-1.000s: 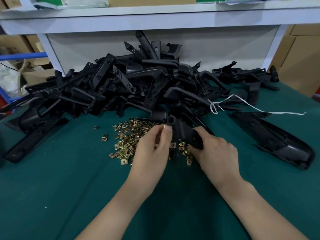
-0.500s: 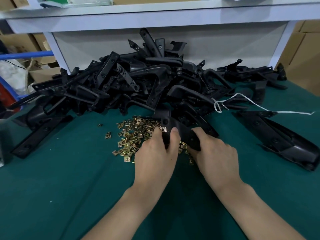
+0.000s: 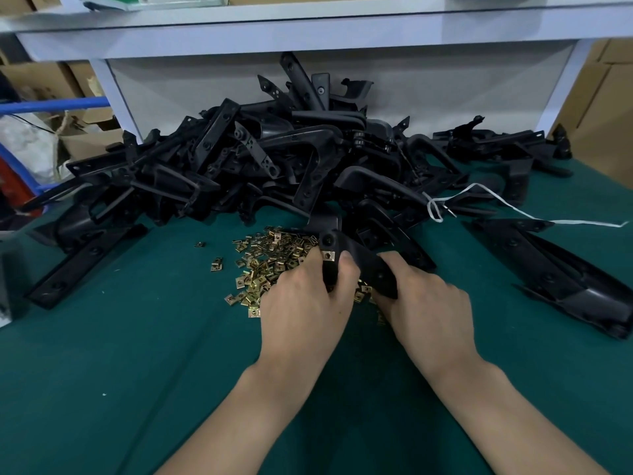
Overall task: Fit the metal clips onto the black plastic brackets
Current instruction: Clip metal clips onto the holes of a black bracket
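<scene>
Head view, looking down on a green-covered counter [image 3: 137,371]. Hidden: palms and most fingertips of both hands, turned away from the camera; lower end of the held black plastic bracket [image 3: 363,265], covered by the right hand [image 3: 428,303]; near part of the loose clip heap [image 3: 270,265], beneath both hands. Cut off at the lower edge: both forearms. Too tangled to count: bracket heap [image 3: 274,159] piled against the white back panel. Too many and too small to count: brass-coloured clips in the loose heap. Countable: two hands; one bracket held; one fitted clip [image 3: 329,256] seated on that bracket's upper arm, just below a round hole; two stray clips [image 3: 217,264] lying apart to the left of the loose heap; one white string [image 3: 513,207] trailing rightward from the bracket heap; one long bracket [image 3: 565,279] lying alone at right. Left hand [image 3: 301,303]: curled around the bracket's upper arm, a fingertip on either side of the fitted clip. Right hand: closed around the bracket's lower arm. Held bracket: between the two hands, over the near edge of the loose clip heap, just in front of the bracket heap.
</scene>
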{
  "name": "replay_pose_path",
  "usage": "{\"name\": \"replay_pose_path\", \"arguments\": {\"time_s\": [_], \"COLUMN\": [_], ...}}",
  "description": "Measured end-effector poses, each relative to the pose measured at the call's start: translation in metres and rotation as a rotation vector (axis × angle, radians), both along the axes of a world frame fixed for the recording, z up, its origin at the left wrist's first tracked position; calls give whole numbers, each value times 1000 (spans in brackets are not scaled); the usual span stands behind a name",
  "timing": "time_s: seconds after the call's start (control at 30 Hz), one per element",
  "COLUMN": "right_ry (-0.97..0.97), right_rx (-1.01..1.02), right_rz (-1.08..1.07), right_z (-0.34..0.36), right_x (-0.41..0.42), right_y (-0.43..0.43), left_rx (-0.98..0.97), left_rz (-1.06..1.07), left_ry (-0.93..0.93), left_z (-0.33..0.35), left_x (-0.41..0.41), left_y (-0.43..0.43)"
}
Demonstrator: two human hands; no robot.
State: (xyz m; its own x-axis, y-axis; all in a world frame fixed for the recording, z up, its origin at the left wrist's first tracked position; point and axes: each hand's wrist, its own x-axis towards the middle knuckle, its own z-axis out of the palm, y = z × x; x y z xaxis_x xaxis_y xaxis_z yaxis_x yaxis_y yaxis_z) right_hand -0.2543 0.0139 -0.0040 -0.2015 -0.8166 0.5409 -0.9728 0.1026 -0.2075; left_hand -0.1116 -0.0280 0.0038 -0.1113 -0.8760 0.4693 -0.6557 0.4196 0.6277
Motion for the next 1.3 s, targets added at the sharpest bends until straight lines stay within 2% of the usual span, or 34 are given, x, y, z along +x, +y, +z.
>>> {"name": "replay_pose_path", "arguments": {"time_s": [0.33, 0.67, 0.93, 1.07, 1.3], "right_ry": [-9, 34, 49, 24, 29], "right_rx": [20, 59, 60, 28, 58], "right_rz": [19, -24, -8, -16, 14], "right_z": [-1, -1, -2, 0, -1], "right_x": [-1, 0, -6, -9, -6], "right_y": [0, 0, -2, -1, -2], "left_rx": [-18, -105, -163, -130, -162], "left_rz": [15, 166, 149, 130, 180], "left_ry": [-24, -244, -257, -265, -297], "left_z": [2, 5, 7, 8, 9], "left_x": [0, 0, 1, -1, -1], "left_y": [2, 6, 6, 9, 9]}}
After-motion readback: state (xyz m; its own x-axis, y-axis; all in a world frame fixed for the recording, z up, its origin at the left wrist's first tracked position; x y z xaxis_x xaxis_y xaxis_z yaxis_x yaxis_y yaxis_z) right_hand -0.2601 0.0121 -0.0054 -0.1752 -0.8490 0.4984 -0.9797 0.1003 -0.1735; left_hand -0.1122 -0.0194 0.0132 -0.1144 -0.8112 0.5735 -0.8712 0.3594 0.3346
